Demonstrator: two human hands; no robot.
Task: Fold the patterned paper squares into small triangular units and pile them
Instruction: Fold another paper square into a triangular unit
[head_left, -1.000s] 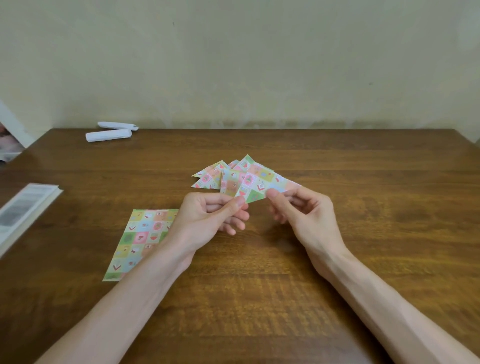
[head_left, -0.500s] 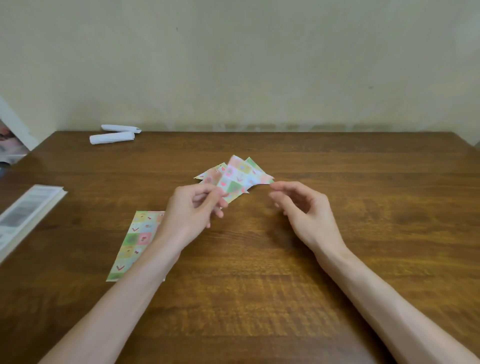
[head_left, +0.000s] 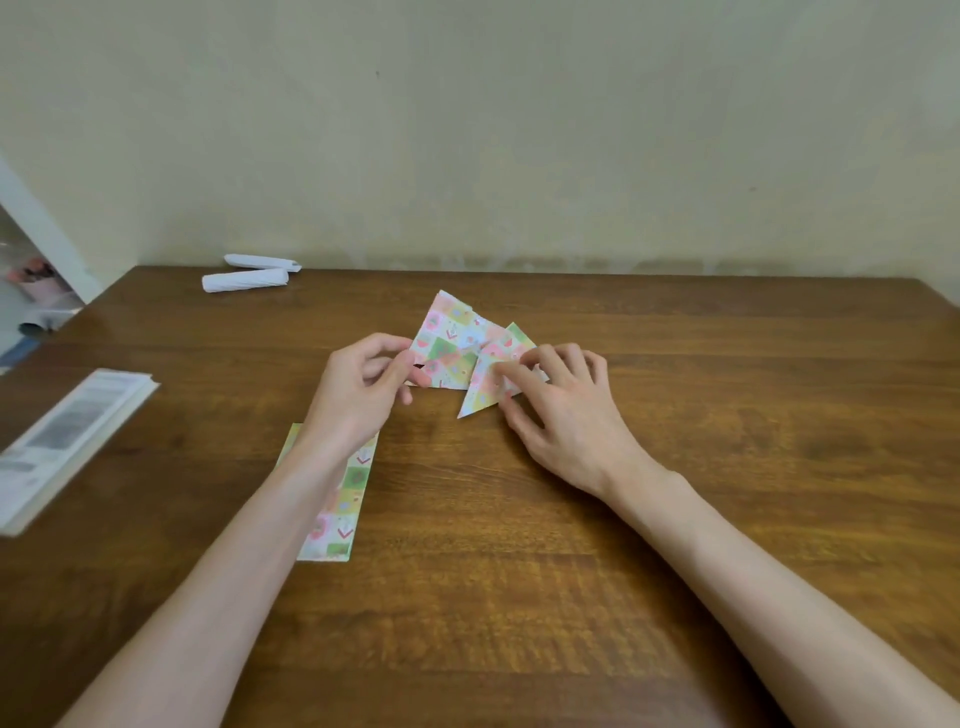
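My left hand pinches the left corner of a folded patterned paper unit over the middle of the wooden table. Beside it on the right lies a patterned triangle of the pile, its point toward me. My right hand rests on that triangle with spread fingertips and covers its right part. An unfolded strip of patterned paper lies flat nearer me, partly under my left forearm.
Two white rolled papers lie at the table's far left by the wall. A stack of printed sheets sits at the left edge. Clutter shows off the table's far left corner.
My left hand carried the folded unit forward to the pile. My right hand, which had let go of the paper, came down onto a triangle of the pile.
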